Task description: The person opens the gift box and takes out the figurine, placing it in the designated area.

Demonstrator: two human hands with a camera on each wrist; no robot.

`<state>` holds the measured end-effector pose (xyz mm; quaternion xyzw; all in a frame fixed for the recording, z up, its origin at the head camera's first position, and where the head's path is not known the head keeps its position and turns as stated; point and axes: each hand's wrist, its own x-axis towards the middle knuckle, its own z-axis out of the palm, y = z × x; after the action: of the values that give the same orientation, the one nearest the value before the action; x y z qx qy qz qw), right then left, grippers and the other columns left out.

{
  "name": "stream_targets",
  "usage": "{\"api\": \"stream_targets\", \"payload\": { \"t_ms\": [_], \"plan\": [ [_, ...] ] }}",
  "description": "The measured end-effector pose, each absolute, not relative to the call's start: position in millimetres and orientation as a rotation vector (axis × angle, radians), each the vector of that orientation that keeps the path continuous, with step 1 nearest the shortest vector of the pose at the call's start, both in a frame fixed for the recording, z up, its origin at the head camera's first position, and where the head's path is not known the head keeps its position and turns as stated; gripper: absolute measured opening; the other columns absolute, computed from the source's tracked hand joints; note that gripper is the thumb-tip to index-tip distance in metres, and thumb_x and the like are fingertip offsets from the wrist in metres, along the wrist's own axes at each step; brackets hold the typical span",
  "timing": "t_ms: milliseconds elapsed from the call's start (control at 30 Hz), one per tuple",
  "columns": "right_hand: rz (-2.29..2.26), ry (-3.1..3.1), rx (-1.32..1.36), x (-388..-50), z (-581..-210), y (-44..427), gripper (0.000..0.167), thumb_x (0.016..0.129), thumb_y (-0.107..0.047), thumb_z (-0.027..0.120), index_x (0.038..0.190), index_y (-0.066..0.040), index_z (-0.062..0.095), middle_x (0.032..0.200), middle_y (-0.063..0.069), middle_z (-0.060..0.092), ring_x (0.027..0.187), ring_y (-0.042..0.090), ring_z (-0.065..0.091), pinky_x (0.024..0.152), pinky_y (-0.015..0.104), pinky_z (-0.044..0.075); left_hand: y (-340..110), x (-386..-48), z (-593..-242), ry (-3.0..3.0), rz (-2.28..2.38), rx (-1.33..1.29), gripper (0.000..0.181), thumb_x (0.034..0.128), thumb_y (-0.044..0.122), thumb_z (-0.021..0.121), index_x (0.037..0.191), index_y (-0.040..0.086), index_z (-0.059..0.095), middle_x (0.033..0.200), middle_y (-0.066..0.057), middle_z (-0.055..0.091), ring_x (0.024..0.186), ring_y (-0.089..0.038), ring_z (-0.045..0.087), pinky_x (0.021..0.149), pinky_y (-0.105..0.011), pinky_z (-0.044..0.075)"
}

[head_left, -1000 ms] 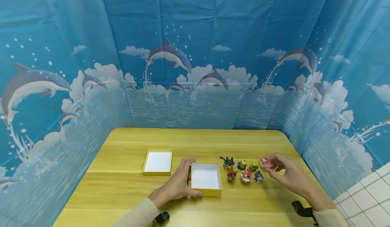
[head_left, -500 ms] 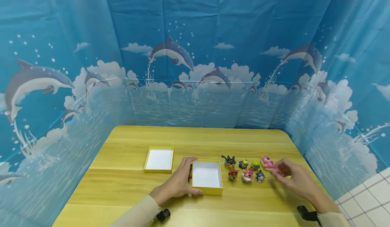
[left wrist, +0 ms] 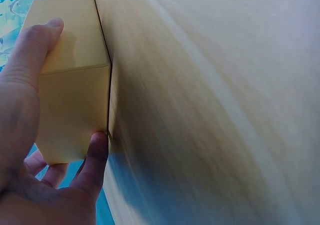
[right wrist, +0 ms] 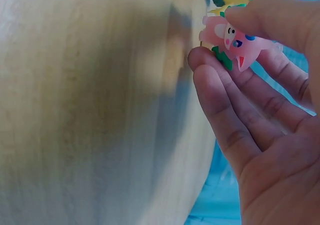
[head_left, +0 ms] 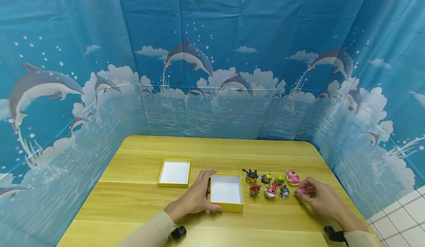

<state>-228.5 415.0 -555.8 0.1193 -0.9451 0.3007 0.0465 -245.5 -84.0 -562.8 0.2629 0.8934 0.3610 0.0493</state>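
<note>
My left hand [head_left: 198,195] grips the left side of an open yellow box [head_left: 227,206] with a white inside. In the left wrist view the thumb [left wrist: 44,37] lies on one side of the box, with fingers at its other end. My right hand [head_left: 322,199] pinches a small pink pig-like figurine [right wrist: 240,40] with green parts between thumb and fingers, low by the table at the right end of the figurines. Just behind it sits a larger pink figurine [head_left: 292,177]. Whether the held figurine touches the table I cannot tell.
Left of the box lies a yellow lid [head_left: 174,172], white inside up. Between box and right hand stand several figurines, among them a black one [head_left: 251,176], a brown-red one [head_left: 254,189], a pink-and-white one [head_left: 270,190] and a grey one [head_left: 284,192]. A dolphin-print curtain [head_left: 206,114] surrounds the table.
My right hand has moved away from the larger pink figurine, toward the front and right, with the small pink figurine in its fingers. The left hand stays on the box. The head view shifts slightly.
</note>
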Motion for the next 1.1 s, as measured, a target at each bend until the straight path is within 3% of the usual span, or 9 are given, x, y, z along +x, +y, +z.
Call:
{"api": "stream_targets", "payload": {
  "t_ms": [200,567,833,1100],
  "plan": [
    [0.890,-2.882,0.361,-231.5,-560.8,416.4,0.023,0.098,-0.008,0.094,0.112,-0.010,0.075,0.102,-0.004,0.085,0.086,0.000,0.078,0.077,0.023,0.067,-83.7,-246.8,-562.9,2.724,1.098,0.796,0.130,0.0836,0.055,0.106,0.180,0.011,0.031,0.173,-0.015,0.044,0.134,-0.023,0.061,0.116,-0.045,0.059],
    [0.850,-2.893,0.386,-231.2,-557.0,414.0,0.023,0.099,-0.014,0.095,0.111,-0.012,0.076,0.097,-0.010,0.082,0.083,-0.005,0.072,0.075,0.023,0.065,-83.4,-245.7,-561.3,2.725,1.091,0.789,0.130,0.0841,0.055,0.106,0.181,0.011,0.030,0.174,-0.016,0.044,0.140,-0.026,0.062,0.120,-0.047,0.059],
    [0.870,-2.902,0.382,-229.9,-558.3,413.6,0.023,0.098,-0.014,0.095,0.112,-0.012,0.077,0.097,-0.011,0.083,0.083,-0.005,0.073,0.076,0.023,0.065,-82.9,-244.0,-561.8,2.730,1.086,0.789,0.130,0.0837,0.054,0.107,0.181,0.011,0.031,0.173,-0.015,0.044,0.128,-0.020,0.061,0.114,-0.041,0.059],
    [0.869,-2.916,0.383,-232.2,-556.3,413.0,0.021,0.100,-0.015,0.094,0.112,-0.010,0.078,0.099,-0.009,0.084,0.085,-0.004,0.074,0.076,0.022,0.066,-83.2,-244.7,-560.6,2.735,1.081,0.786,0.131,0.0834,0.055,0.106,0.181,0.012,0.031,0.174,-0.015,0.044,0.131,-0.021,0.062,0.118,-0.044,0.059]
  ]
}}
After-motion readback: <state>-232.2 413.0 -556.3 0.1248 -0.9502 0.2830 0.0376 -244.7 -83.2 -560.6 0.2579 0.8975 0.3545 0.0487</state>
